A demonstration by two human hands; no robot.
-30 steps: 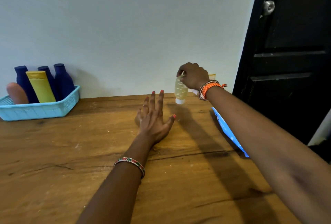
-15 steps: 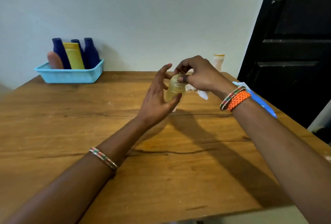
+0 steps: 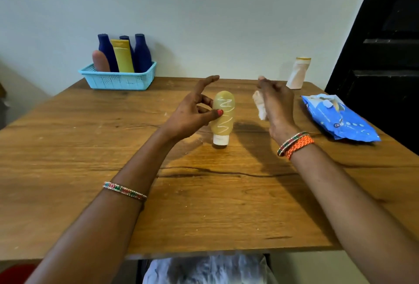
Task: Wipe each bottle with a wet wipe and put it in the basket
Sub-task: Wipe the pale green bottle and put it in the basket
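Observation:
My left hand [image 3: 192,113] holds a translucent yellow bottle [image 3: 223,116] with a white zigzag, cap down, just above the middle of the wooden table [image 3: 204,204]. Thumb and fingers pinch its left side. A hand's width to the right, my right hand [image 3: 276,104] is closed on a crumpled white wet wipe [image 3: 259,105], apart from the bottle. The light blue basket [image 3: 118,79] stands at the table's back left and holds three dark blue bottles, a yellow tube and a brownish bottle. A white bottle with a gold cap [image 3: 298,72] stands at the back right.
A blue pack of wet wipes [image 3: 340,118] lies near the table's right edge. A black door [image 3: 385,45] is right of the table. The wall runs just behind the basket. White cloth [image 3: 208,270] shows below the table's near edge.
The yellow bottle came from the back of the table toward the middle and passed from my right hand to my left. My right hand has drawn away to the right with the wipe.

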